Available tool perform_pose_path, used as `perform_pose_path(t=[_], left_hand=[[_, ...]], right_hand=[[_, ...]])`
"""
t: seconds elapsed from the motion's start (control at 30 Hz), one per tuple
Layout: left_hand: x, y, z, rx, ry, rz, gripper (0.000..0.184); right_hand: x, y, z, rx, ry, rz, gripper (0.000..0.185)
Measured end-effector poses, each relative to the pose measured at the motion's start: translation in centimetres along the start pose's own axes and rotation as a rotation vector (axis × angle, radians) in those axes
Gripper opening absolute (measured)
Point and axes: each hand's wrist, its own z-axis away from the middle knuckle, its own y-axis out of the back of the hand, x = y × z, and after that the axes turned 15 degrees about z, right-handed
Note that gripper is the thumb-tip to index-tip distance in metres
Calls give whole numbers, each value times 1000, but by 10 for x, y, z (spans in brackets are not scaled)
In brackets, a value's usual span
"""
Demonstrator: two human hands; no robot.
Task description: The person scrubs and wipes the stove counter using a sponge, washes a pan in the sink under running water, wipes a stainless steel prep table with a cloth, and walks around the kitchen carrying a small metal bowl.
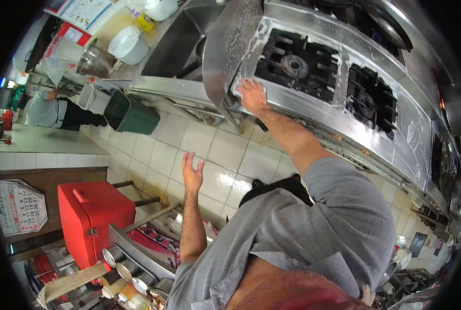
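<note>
My right hand (253,97) presses down on the front left corner of the steel gas stove (313,95). Under its fingers shows the edge of a white cloth (236,88), mostly covered by the hand. Soapy foam coats the steel around the black left burner grate (294,65) and the right burner grate (366,103). A soap-spotted steel splash panel (225,49) stands upright just left of my right hand. My left hand (193,173) hangs in the air over the tiled floor, fingers apart and holding nothing.
Left of the panel is a sink (176,39), with a white bucket (128,45) and a steel pot (95,61) beside it. A green bin (131,114) stands on the floor. A red box (93,217) sits lower left. Another person (47,109) stands far left.
</note>
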Motion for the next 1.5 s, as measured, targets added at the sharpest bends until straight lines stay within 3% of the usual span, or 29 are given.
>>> perform_pose_path(t=[0.07,0.1,0.13,0.2,0.27,0.33,0.37,0.43,0.5,0.53,0.6,0.67,0.77,0.83,0.87,0.9,0.93,1.0,1.03,1.07,1.13,1.2,1.27,1.3,1.33,1.37,1.4,1.5], left_hand=[[49,2,-41,-10,-210,79,43],[72,2,-62,6,-281,101,43],[96,2,-83,23,-349,125,43],[140,-1,-122,38,-415,212,44],[174,-11,-166,54,-503,303,46],[197,-22,-204,51,-616,432,52],[204,-28,-219,23,-581,485,60],[211,-35,-244,-6,-596,514,59],[210,-44,-258,-40,-596,473,61],[211,-50,-262,-36,-609,438,68],[214,-54,-259,1,-474,405,64],[221,-55,-258,41,-439,304,65],[221,-57,-258,70,-342,313,66],[223,-59,-259,118,-300,260,68],[225,-59,-255,111,-271,242,68],[228,-58,-253,130,-256,229,70],[231,-61,-257,155,-263,230,72],[236,-61,-256,161,-258,185,75],[236,-62,-258,169,-269,212,76],[236,-62,-257,175,-277,232,76],[242,-64,-258,182,-280,236,76],[244,-63,-256,160,-251,260,77],[242,-63,-257,147,-267,266,77],[241,-63,-258,139,-292,273,78],[242,-64,-257,134,-278,270,78],[244,-62,-257,116,-271,248,79],[247,-60,-261,99,-274,229,80],[255,-56,-270,26,-327,299,81]], right_hand=[[6,-10,-4,58,-28,-293,39],[7,3,-9,58,-240,-580,33],[6,39,-21,-91,-505,-765,26],[13,54,-44,68,-709,-1000,28],[4,61,-71,389,-685,-1179,30],[-22,79,-83,379,-667,-1285,40],[-38,84,-83,453,-529,-1108,46],[-77,53,-71,454,-196,-1080,54],[-84,55,-65,480,-146,-956,60],[-68,45,-85,495,-151,-962,60],[-30,20,-127,607,-59,-886,60],[35,14,-220,603,-256,-1110,53],[171,-4,-377,839,-425,-763,46],[263,-43,-459,663,-499,-1079,42],[286,-51,-476,697,-418,-1057,38],[299,-59,-492,689,-478,-1022,59],[289,-42,-483,689,-478,-1021,59],[234,-11,-429,462,-716,-1172,44],[196,-14,-393,630,-611,-1193,47],[151,-3,-340,544,-579,-1005,51],[74,1,-229,457,-481,-1114,55],[35,-10,-146,270,-142,-976,66],[63,-51,-190,459,-205,-1252,67],[90,-62,-230,371,-471,-1236,58],[123,-66,-264,466,-567,-1040,52],[152,-79,-292,379,-728,-1233,51],[170,-92,-308,403,-789,-1212,51],[122,-84,-257,388,-808,-1088,52]])
